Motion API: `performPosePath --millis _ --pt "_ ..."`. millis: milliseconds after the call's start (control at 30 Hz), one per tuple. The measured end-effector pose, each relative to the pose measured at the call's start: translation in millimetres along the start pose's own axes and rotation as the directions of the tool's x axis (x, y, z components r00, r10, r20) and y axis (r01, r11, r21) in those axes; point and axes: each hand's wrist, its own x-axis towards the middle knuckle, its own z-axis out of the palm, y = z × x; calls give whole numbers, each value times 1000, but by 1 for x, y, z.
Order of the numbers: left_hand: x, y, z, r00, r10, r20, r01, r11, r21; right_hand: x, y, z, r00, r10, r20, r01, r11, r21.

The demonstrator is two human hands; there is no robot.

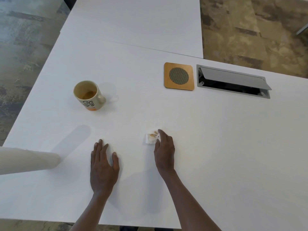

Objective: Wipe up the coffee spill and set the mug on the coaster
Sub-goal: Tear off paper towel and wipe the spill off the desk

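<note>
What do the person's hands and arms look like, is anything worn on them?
Both arms are bare as far as the frame shows: no sleeves. The left hand and the right hand carry no gloves, and no watch, bracelet or ring is visible.

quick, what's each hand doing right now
Left hand: open, flat on the table, holding nothing.
Right hand: pressing a stained tissue against the table.

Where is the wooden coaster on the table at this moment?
In the head view, the wooden coaster lies flat on the white table, far right, touching no hand, beside the open cable box and well right of the mug.
</note>
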Motion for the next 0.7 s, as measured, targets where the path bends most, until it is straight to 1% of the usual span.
performPosePath --millis 33,100,167,233,333,400,500,567,700 --pt "0 0 0 1000 -1 -1 1 1000 2 1 0 1 1000 -1 23 2 999 -33" --pt "1 0 -1 1000 -6 1 6 1000 3 1 1 3 998 -19 64 28 988 -155" --pt "1 1 -1 1000 -1 1 1 1000 1 1 1 3 998 -45 54 57 965 -255" --pt "1 1 -2 1000 -2 -6 2 1000 -4 3 1 1 999 -35 39 44 960 -277" --pt "1 2 -2 1000 -8 -1 8 1000 -1 14 5 -7 999 -13 53 25 972 -232" --pt "2 2 -3 1000 -11 -3 11 1000 -1 19 4 -8 1000 -14 28 19 981 -191" --pt "0 3 -3 1000 -9 -5 9 1000 -7 11 -4 3 998 62 -13 -62 997 -54" --pt "0 4 -3 1000 -4 -4 4 1000 -10 4 -7 12 995 99 8 -99 995 9" --pt "2 3 -4 1000 -6 -4 6 1000 -4 0 -1 18 999 50 10 -50 999 4"
